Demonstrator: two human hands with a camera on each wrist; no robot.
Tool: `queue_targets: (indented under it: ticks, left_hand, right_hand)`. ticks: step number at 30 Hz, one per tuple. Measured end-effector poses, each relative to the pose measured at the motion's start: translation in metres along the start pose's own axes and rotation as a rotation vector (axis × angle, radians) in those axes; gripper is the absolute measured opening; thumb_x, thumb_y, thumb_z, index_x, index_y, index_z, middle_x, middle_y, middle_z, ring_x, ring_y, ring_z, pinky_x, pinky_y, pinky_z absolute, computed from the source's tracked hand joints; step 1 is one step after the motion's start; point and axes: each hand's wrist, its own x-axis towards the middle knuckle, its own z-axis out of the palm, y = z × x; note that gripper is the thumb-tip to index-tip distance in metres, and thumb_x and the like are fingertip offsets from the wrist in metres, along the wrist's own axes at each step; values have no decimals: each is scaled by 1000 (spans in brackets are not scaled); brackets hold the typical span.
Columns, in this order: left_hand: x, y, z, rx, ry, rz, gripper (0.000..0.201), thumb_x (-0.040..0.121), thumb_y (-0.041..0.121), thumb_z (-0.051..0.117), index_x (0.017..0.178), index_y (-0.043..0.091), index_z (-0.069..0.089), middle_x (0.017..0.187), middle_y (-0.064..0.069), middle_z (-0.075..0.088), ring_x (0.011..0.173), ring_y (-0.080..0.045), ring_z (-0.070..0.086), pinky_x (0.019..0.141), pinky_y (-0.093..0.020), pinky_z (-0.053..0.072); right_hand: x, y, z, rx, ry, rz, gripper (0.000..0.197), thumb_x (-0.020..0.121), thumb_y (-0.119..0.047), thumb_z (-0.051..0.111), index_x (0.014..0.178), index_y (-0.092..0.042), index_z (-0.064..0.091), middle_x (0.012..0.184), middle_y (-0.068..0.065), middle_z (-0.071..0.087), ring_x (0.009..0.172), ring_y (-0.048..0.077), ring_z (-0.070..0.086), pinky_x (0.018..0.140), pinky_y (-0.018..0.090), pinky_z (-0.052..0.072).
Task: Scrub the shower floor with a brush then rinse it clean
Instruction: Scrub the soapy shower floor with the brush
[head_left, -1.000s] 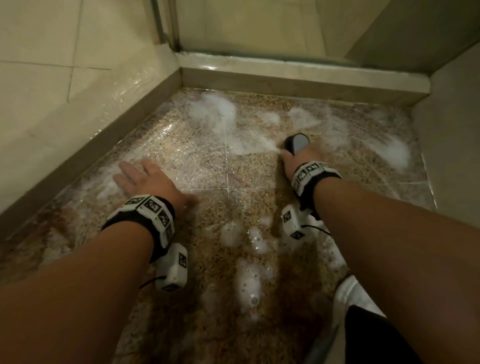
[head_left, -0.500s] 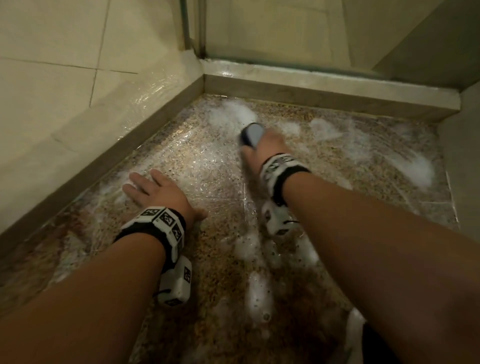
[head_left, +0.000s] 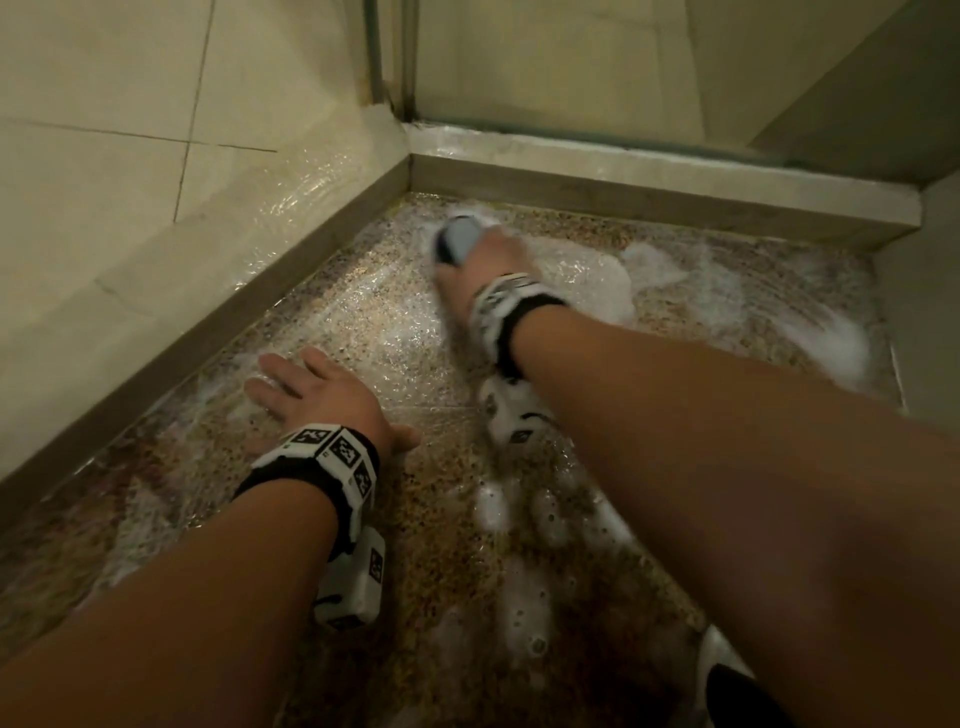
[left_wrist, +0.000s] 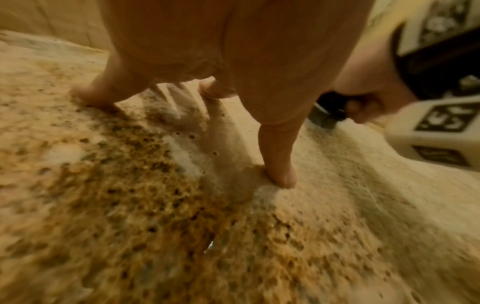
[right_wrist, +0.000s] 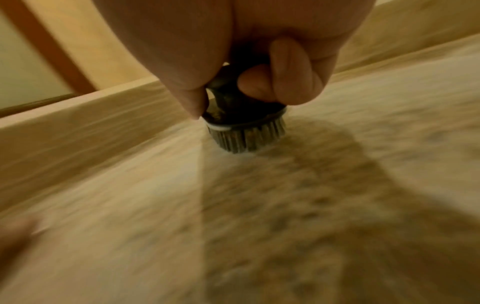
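My right hand (head_left: 480, 260) grips a small round scrub brush (head_left: 457, 239) with a dark body and grey top, near the far left corner of the speckled shower floor (head_left: 457, 467). In the right wrist view the brush (right_wrist: 244, 123) stands bristles down on the wet floor, fingers (right_wrist: 285, 82) curled round its knob. My left hand (head_left: 317, 395) lies flat on the floor with fingers spread, closer to me and left of the brush. The left wrist view has those fingertips (left_wrist: 280, 176) pressing the foamy floor, with the right hand and brush (left_wrist: 327, 111) at the right.
White foam (head_left: 810, 332) covers patches of the floor, thickest at the far right. A low stone curb (head_left: 649, 192) with a glass door above it closes the far side. A tiled wall and skirting (head_left: 208, 312) run along the left. A white and black shoe (head_left: 727, 680) shows bottom right.
My right hand has swept the brush from the middle of the floor leftward and away, into the far left corner. The left hand has stayed planted flat on the floor.
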Motion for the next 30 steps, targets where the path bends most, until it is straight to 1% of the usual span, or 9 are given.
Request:
queue_targets:
  ticks: [4,7,10,12,14,19,23,27,30]
  left_hand:
    - [-1,-1,1,-18,18,-8,155,61,72,82,156,5,-22,160,-29,-26,148,-54,-15,118,-69,15]
    - [-2,-1,1,18,14,-1,154,63,76,77,155,4,-23,159,-31,-26,148,-55,-15,119,-66,15]
    - [-3,1,0,53,2,-4,153,63,79,74,155,4,-23,160,-31,-24,148,-55,-13,120,-62,12]
    - [-4,3,-1,79,6,-12,155,62,80,75,156,3,-21,160,-32,-22,148,-55,-12,120,-62,9]
    - [-4,4,-1,78,16,-20,155,61,78,77,156,3,-20,161,-31,-22,148,-55,-12,120,-62,9]
    - [-6,4,-3,101,26,-45,155,60,76,79,157,3,-17,162,-30,-20,149,-55,-8,121,-63,11]
    - [-3,12,-6,161,28,-75,158,56,76,82,158,2,-14,163,-29,-16,150,-54,-1,119,-63,15]
    - [13,14,-6,213,17,-101,177,29,91,75,159,2,-6,165,-26,-10,149,-55,-2,117,-68,13]
    - [-2,17,-10,156,23,-130,172,39,83,82,158,2,-12,164,-28,-14,151,-52,-2,121,-63,12]
  right_hand:
    - [-14,-47,44,-63,-129,-173,64,95,-42,65,143,-13,34,133,13,44,102,33,60,72,37,46]
    - [7,-17,23,-15,-85,-95,63,94,-41,66,143,-14,37,129,11,49,92,26,60,73,34,54]
    - [35,62,-23,-58,40,-23,44,92,-43,63,126,-19,50,113,10,55,84,25,61,53,20,40]
    - [39,128,-56,-91,116,99,46,89,-52,59,122,-21,53,121,15,59,91,32,60,65,27,46]
    - [26,196,-82,-68,176,339,69,90,-56,59,142,-14,44,141,19,51,114,39,58,84,40,50]
    - [-29,290,-104,-104,154,565,49,105,-40,48,141,-9,40,135,21,50,95,37,52,77,42,41]
    - [-28,242,-91,-134,160,391,52,104,-46,45,144,-12,41,142,15,49,114,37,56,89,43,47]
    - [-41,126,-17,-35,5,142,72,93,-51,64,147,-13,36,137,13,46,105,34,58,76,37,44]
    - [-68,88,22,-45,-124,-29,71,94,-48,62,148,-14,31,142,13,37,110,38,60,76,43,47]
